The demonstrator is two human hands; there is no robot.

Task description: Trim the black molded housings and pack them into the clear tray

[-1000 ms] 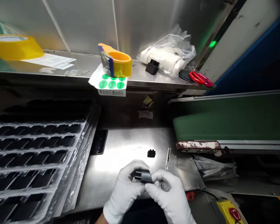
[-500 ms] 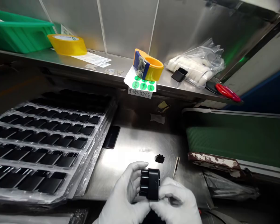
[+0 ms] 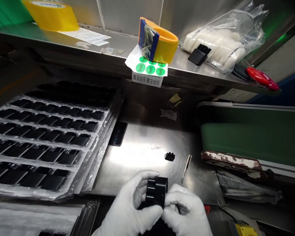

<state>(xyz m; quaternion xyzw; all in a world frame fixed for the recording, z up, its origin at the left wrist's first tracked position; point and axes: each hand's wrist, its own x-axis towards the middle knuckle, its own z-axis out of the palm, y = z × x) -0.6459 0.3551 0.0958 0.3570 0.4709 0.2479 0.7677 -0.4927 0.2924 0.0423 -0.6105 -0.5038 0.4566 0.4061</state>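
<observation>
My left hand [image 3: 135,206], in a white glove, is closed round a black plastic connector housing [image 3: 157,190] with rounded ribs on its left side. My right hand [image 3: 184,209], gloved too, has its fingers pinched together against the right side of the housing. A dark bit shows between those fingers, too small to name. Beyond the hands, a small black plastic piece with prongs [image 3: 170,156] lies on the metal table [image 3: 137,167]. To its right rests a thin metal tool [image 3: 186,168], like tweezers.
Stacked trays of black parts [image 3: 49,134] stand at left, with a phone [image 3: 118,133] beside them. A green conveyor belt [image 3: 255,141] runs at right. The shelf [image 3: 123,62] bears a tape dispenser [image 3: 159,42], yellow tape [image 3: 54,16], bagged white gloves [image 3: 216,42] and a red-handled tool [image 3: 262,78].
The view has tilted down and come closer to the bench. Both hands still hold up the black housing, which has turned slightly; my right fingers have shifted a little along its side.
</observation>
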